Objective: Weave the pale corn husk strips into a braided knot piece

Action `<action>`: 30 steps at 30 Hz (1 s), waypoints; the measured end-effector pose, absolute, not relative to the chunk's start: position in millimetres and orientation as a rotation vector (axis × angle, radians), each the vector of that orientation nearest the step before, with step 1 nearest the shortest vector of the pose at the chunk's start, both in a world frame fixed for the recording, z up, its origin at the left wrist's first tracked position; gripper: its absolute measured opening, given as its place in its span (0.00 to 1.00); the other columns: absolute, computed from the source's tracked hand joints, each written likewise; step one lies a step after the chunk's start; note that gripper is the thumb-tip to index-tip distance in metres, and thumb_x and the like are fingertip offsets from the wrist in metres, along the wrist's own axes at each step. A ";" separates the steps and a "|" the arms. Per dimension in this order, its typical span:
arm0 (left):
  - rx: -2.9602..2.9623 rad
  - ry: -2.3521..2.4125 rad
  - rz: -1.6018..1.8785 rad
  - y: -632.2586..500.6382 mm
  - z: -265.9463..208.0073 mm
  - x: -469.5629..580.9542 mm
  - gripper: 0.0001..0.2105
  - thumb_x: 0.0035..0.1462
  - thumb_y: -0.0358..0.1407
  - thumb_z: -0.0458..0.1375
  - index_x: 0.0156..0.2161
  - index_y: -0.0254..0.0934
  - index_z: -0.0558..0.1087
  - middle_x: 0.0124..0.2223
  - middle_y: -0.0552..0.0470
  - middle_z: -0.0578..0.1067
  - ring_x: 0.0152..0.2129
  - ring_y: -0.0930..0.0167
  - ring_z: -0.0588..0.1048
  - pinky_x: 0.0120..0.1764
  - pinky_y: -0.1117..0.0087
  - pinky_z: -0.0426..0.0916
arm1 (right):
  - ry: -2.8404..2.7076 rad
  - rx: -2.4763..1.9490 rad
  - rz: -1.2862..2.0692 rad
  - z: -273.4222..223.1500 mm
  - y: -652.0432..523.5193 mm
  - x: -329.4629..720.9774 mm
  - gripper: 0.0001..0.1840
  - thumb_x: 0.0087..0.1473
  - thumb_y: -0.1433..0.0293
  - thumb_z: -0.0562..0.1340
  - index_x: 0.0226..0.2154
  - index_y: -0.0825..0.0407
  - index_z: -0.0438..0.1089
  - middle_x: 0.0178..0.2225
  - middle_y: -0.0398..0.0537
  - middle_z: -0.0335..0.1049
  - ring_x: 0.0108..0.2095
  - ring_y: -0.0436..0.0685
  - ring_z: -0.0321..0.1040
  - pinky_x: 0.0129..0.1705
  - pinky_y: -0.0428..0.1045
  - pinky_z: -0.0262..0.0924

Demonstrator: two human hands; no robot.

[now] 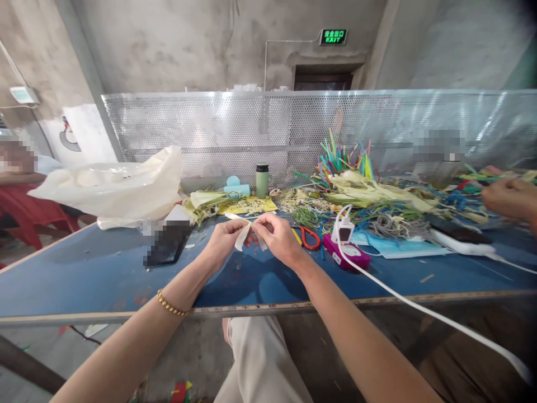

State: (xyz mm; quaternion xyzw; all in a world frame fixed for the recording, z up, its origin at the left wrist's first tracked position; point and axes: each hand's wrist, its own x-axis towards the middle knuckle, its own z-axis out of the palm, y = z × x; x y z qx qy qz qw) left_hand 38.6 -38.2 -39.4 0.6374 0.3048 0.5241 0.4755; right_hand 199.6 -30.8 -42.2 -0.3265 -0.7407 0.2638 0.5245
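The desk point(104, 268) is blue with a pale edge. The strip point(242, 236) held in the left hand point(222, 240) and right hand point(279, 240) is white. The bracelet point(170, 305) is gold. The bottle point(262, 180) is pale green with a dark lid. The scissors point(308, 238) have orange-red handles. The little box point(346, 253) is pink-purple, and the cable point(419, 308) is white. The big bag point(121, 187) is cream. The straws point(344, 157) are many bright colours. The sign point(333, 37) glows green

blue table point(84, 274) (scuffed): scissors point(308, 238), flask point(262, 180), husks point(369, 190).
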 end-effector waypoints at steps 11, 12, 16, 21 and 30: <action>1.497 0.731 1.316 -34.3 -46.1 40.6 0.10 0.49 0.38 0.64 0.24 0.33 0.72 0.22 0.55 0.70 0.19 0.76 0.66 0.26 0.73 0.60 | -1.840 -0.846 0.457 -39.7 -31.6 198.9 0.04 0.54 0.69 0.58 0.29 0.52 0.64 0.28 0.44 0.68 0.29 0.52 0.65 0.33 0.47 0.59; 1.483 0.719 1.309 -33.8 -46.8 40.5 0.09 0.49 0.37 0.64 0.24 0.33 0.72 0.22 0.54 0.70 0.19 0.76 0.66 0.27 0.73 0.60 | -1.847 -0.850 0.450 -39.3 -32.2 198.7 0.04 0.54 0.69 0.58 0.29 0.52 0.64 0.27 0.43 0.67 0.28 0.52 0.64 0.32 0.47 0.58; 1.376 0.646 1.282 -33.2 -47.7 40.4 0.07 0.46 0.34 0.64 0.24 0.33 0.72 0.21 0.54 0.69 0.20 0.76 0.66 0.27 0.73 0.59 | -1.860 -0.843 0.442 -38.8 -35.7 197.1 0.04 0.54 0.71 0.57 0.28 0.51 0.63 0.24 0.41 0.64 0.25 0.51 0.61 0.30 0.46 0.55; 1.269 0.582 1.264 -32.2 -46.1 40.3 0.07 0.44 0.31 0.65 0.24 0.32 0.72 0.23 0.54 0.69 0.19 0.77 0.65 0.27 0.73 0.59 | -1.861 -0.821 0.420 -40.3 -36.5 195.7 0.04 0.55 0.70 0.57 0.30 0.51 0.64 0.25 0.42 0.66 0.26 0.51 0.62 0.30 0.46 0.55; 1.509 0.699 1.292 -32.2 -45.1 36.7 0.09 0.49 0.37 0.64 0.26 0.33 0.73 0.21 0.55 0.69 0.19 0.76 0.66 0.26 0.72 0.59 | -1.629 -0.829 0.417 -36.1 -33.5 206.5 0.12 0.58 0.63 0.58 0.39 0.52 0.72 0.31 0.48 0.71 0.21 0.50 0.64 0.25 0.48 0.59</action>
